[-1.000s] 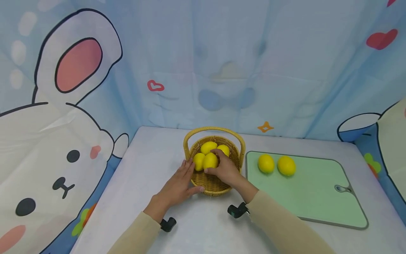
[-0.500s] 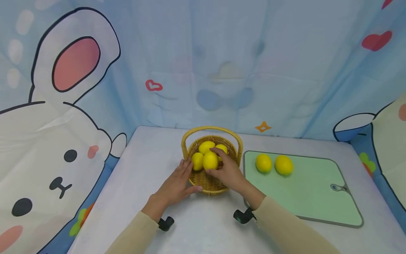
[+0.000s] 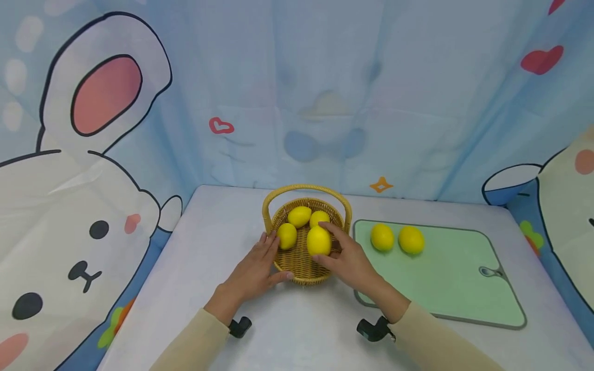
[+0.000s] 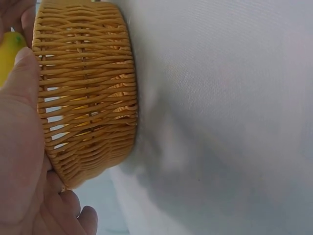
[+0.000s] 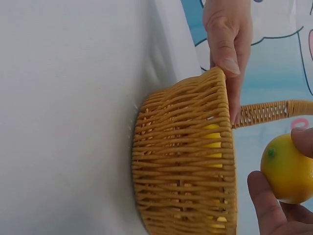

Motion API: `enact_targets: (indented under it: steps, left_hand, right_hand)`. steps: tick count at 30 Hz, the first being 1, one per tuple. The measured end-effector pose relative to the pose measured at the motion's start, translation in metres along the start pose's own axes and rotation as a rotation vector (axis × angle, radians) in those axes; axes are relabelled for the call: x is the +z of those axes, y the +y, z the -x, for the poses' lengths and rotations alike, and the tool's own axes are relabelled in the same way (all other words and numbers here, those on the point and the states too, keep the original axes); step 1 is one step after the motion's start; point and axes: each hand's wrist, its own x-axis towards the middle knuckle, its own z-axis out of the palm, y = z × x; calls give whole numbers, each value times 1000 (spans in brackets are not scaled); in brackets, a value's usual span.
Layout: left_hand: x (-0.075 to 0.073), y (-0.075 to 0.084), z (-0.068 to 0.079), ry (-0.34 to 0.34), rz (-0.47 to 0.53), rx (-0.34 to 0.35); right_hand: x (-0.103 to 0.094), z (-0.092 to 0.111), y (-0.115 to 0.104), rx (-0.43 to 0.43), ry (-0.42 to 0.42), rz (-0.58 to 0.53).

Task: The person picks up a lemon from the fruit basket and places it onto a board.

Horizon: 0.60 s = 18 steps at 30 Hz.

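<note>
My right hand (image 3: pixel 350 260) pinches a yellow lemon (image 3: pixel 318 241) between thumb and fingers. In the right wrist view, the held lemon (image 5: pixel 288 169) hangs above the rim, a small green tip showing at one end. The round wicker basket (image 3: pixel 303 265) stands on the table with its handle upright, and several lemons lie in it, one (image 3: pixel 299 216) near the back. Against the basket's left side rests my left hand (image 3: pixel 252 268), fingers extended along the rim and thumb toward the front. Up close in the left wrist view, the left thumb (image 4: pixel 24 73) touches the woven rim.
To the right lies a pale green cutting board (image 3: pixel 445 278) bearing two lemons, one (image 3: pixel 382 237) nearer the basket and another (image 3: pixel 411 240) beside it. A white cloth (image 3: pixel 297 330) covers the table, and a patterned curtain (image 3: pixel 241 77) hangs behind.
My right hand has raised the lemon from among the others and brought it rightward, toward me. The left hand keeps its place at the rim. The head view has shifted slightly.
</note>
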Motion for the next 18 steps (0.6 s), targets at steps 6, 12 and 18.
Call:
enact_targets:
  steps: [6, 12, 18]
  left_hand:
    - [-4, 3, -1, -11, -40, 0]
    - [-4, 6, 0, -7, -85, 16]
    - [-5, 8, 0, -16, -118, 23]
  right_hand:
    - [-16, 20, 6, 0, 26, -36]
    - [-38, 42, 14, 20, 78, -18]
    - [-66, 56, 26, -8, 189, 24]
